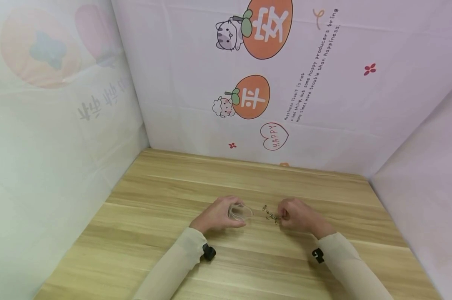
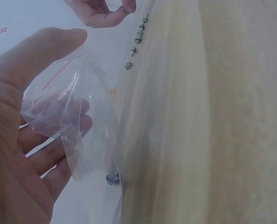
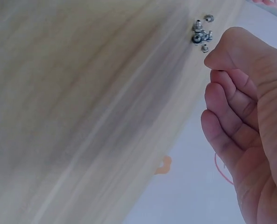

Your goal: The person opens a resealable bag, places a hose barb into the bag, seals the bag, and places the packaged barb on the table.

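Holds a clear plastic bag [image 1: 244, 211] in the left hand [image 1: 219, 214], with the thumb along 1 side and the bent fingers round the other, near the middle of the wooden table [image 1: 255, 179]. In the left wrist view, bears a short red line across the plastic, close to the thumb. Pinches 1 small screw [image 2: 127, 12] at the fingertips of the right hand [image 1: 298, 214], visible in the left wrist view but hidden behind the thumb in the right wrist view. Curls the other fingers of that hand toward the palm.

Has loose screws [image 1: 270, 216] lying on the table between the 2 hands, just beside the right fingertips. Cannot count these exactly, given the overlap. Also shows 1 screw [image 2: 112, 178] low down at the bag, seen against the clear plastic; cannot tell for sure whether inside or behind.

Wears pale sleeves [image 1: 169, 266], with a black clip [image 1: 209, 252] at the left wrist. Faces a white cloth [image 1: 196, 83] printed with 2 orange fruits [image 1: 251, 98] and a heart [image 1: 274, 136] reading HAPPY.
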`<state>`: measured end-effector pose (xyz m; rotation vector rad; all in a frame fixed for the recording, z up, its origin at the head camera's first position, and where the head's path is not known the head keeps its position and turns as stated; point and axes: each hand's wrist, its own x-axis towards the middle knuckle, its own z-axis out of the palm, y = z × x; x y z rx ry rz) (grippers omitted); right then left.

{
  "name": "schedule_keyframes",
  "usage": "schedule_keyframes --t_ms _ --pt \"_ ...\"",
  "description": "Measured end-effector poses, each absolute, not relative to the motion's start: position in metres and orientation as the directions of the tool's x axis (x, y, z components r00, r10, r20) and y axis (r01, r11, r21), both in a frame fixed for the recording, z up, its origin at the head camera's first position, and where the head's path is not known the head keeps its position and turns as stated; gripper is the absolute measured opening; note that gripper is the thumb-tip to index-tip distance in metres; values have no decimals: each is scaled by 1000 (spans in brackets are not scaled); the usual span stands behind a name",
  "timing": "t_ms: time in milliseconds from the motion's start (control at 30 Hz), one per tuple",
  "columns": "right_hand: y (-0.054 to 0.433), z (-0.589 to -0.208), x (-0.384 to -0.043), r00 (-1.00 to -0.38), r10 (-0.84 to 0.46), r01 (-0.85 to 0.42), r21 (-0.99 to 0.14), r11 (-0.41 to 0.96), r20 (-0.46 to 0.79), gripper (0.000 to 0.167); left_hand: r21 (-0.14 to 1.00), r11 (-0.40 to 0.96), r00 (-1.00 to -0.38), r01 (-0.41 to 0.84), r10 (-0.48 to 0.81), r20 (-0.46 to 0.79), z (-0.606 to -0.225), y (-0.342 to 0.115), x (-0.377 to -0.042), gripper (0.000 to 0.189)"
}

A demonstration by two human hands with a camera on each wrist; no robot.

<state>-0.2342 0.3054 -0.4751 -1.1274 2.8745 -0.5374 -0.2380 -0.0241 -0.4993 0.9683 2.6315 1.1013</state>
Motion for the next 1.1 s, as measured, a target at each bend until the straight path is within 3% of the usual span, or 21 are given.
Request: schedule_keyframes --t_ms 633,1100 --pt "288 -454 -230 -650 -728 -755 -289 588 218 28 671 529 -785 520 605 131 -500 -24 -238 59" --pt "259 -437 -225 -675 -718 -734 -262 627 172 27 661 518 -774 542 615 152 -499 -25 -238 58"
